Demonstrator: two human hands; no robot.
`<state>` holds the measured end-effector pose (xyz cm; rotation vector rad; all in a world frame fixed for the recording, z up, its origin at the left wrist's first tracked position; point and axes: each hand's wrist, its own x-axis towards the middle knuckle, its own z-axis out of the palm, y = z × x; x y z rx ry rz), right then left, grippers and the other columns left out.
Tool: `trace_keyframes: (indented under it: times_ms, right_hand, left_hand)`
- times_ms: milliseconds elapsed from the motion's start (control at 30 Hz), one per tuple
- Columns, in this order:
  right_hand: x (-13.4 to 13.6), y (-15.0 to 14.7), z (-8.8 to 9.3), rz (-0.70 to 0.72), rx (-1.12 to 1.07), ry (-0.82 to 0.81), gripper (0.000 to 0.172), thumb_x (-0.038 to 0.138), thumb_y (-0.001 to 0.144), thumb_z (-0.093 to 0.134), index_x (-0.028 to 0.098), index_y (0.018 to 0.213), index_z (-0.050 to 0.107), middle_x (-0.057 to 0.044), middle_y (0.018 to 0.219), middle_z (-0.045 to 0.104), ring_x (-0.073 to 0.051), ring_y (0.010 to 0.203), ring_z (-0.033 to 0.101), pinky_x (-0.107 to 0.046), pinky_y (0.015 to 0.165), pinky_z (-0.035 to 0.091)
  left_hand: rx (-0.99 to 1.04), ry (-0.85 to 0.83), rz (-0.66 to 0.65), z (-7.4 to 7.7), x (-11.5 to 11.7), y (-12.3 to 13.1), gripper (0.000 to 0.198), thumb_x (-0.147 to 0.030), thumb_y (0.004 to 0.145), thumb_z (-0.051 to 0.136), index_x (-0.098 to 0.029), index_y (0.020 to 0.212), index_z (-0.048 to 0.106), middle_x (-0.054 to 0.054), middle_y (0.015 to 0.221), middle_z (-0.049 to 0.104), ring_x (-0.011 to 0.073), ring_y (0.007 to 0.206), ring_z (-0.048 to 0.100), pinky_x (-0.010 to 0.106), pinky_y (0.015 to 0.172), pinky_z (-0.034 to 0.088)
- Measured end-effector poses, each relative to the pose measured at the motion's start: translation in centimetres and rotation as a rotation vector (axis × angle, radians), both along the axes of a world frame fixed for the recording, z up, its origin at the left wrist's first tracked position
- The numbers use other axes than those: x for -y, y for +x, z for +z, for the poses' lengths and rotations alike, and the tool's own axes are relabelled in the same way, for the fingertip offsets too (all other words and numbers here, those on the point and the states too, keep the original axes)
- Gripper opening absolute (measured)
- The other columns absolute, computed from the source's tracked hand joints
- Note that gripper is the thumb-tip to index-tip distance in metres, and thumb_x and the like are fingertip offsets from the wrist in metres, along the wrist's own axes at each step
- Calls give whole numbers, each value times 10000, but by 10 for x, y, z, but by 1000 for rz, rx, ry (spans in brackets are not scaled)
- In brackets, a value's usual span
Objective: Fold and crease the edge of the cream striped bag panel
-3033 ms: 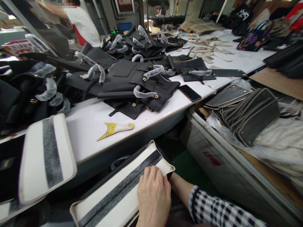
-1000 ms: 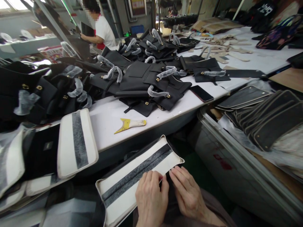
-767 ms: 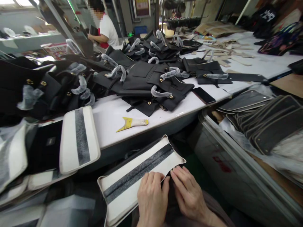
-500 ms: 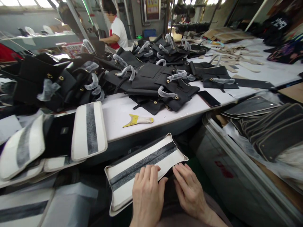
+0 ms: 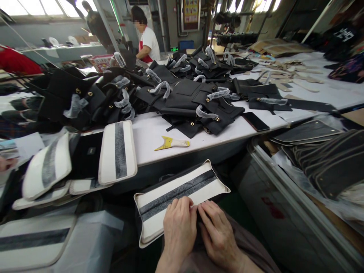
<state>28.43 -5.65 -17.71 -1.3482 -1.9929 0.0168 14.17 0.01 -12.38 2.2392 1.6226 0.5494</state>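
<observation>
An unfinished bag (image 5: 176, 191), its white face crossed by a dark grey stripe, rests tilted across my lap with pointed corners sticking out. My left hand (image 5: 179, 227) is closed over the bag's near edge, fingers curled on the white face. Close beside it, my right hand (image 5: 217, 229) pinches the same edge, thumb below and fingertips on top. What lies under the fingertips is too small to make out. Beyond the bag, a yellow-and-white forked tool (image 5: 172, 143) lies on the white table (image 5: 145, 131).
Black bags (image 5: 184, 94) with plastic-wrapped handles are heaped across the table, near a phone (image 5: 256, 121). White striped pieces (image 5: 118, 151) stack at left. A bin (image 5: 273, 182) of dark panels (image 5: 335, 151) stands at right. A co-worker in a white shirt (image 5: 150, 43) is behind.
My right hand has moved left along the bag's edge, up against my left hand. The camera view has shifted slightly, so the scene sits further right.
</observation>
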Motion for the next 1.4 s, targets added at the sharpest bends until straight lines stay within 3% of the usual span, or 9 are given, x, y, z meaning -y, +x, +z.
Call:
trace_keyframes:
  times_ms: [167,333,600,800,1033,1200,1400]
  right_hand:
    - [-2,-1,1,19,34,-3,537,8,876,469,70,1409,451,-190,1302,527,-327,1291,439,-544,1010,486]
    - [1,-2,1,24,64,-37,525,50,892,496,110,1413,466,-177,1333,505,-330,1294,430,-548,1016,473]
    - [-1,-16,-2,135,71,-13,541,0,864,457,72,1399,471,-162,1306,550,-309,1291,438,-522,1039,452]
    - [-3,-20,-1,146,63,15,555,20,872,490,95,1421,453,-148,1273,586,-300,1246,490,-492,1015,468]
    - [-5,-19,6,160,16,-12,541,46,892,481,127,1426,454,-134,1267,575,-290,1220,501,-478,1026,439]
    - [-12,-26,16,120,-3,-72,451,96,917,485,185,1356,537,-113,1169,587,-270,1105,542,-444,914,454]
    - [-27,-43,22,198,-140,-70,271,25,917,451,196,1028,629,-67,980,609,-230,1003,542,-412,868,421]
  left_hand:
    - [94,37,-3,5,5,-23,73,-139,879,585,-207,883,558,36,970,585,213,892,556,353,785,433]
    - [25,81,-8,6,19,-53,69,-196,894,594,-225,832,588,11,852,602,215,818,536,356,723,391]
    - [82,100,-10,-3,21,-60,81,-183,904,572,-217,833,590,23,826,613,208,811,543,342,724,422]
    - [84,62,-7,2,35,-85,134,-118,874,605,-226,952,605,29,918,618,208,892,561,353,804,463]
    - [101,36,-36,6,37,-88,172,-126,848,631,-240,976,623,23,924,634,217,875,573,356,759,482]
    - [97,36,34,0,39,-89,136,-179,820,664,-254,928,632,20,904,622,216,859,575,351,741,475]
    - [100,37,78,3,36,-81,200,-206,783,698,-295,954,646,24,977,611,212,865,577,363,740,435]
